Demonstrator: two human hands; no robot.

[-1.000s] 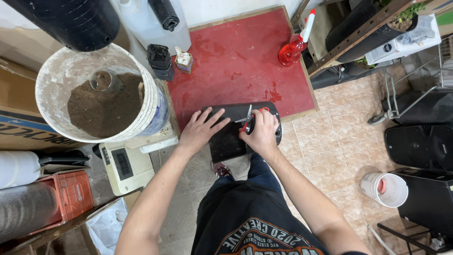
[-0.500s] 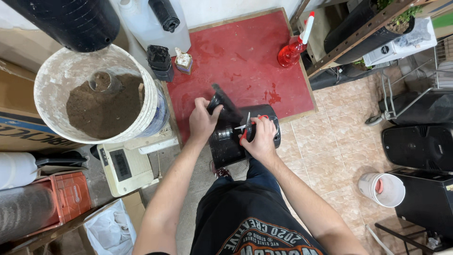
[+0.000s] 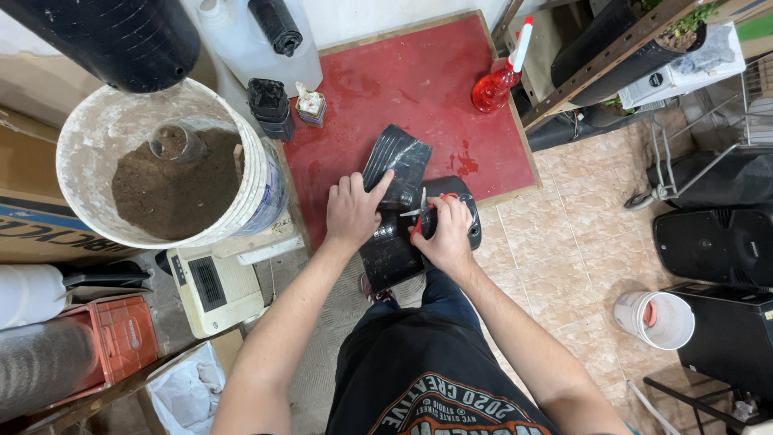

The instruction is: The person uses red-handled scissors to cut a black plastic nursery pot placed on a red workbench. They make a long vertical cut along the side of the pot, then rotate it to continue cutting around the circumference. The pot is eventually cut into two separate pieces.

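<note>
A black plastic bag [image 3: 397, 159] lies partly unfolded over a black pot [image 3: 394, 250] at the near edge of a red mat [image 3: 419, 89]. My left hand [image 3: 352, 211] presses on the bag, fingers spread over its lower part. My right hand [image 3: 445, 234] grips red-handled scissors [image 3: 420, 216], their blades pointing up at the bag's edge. Both hands sit close together over the pot.
A white bucket [image 3: 241, 173] of soil with a small jar in it stands at left. A red spray bottle [image 3: 495, 80] is at the mat's far right corner. A small black pot stack [image 3: 270, 107], a beige scale [image 3: 213, 286] and a small white bucket [image 3: 654, 318] surround me.
The black bag has been lifted and unfolded upward onto the red mat. My left hand slid onto the bag, and the scissors in my right hand now point at it.
</note>
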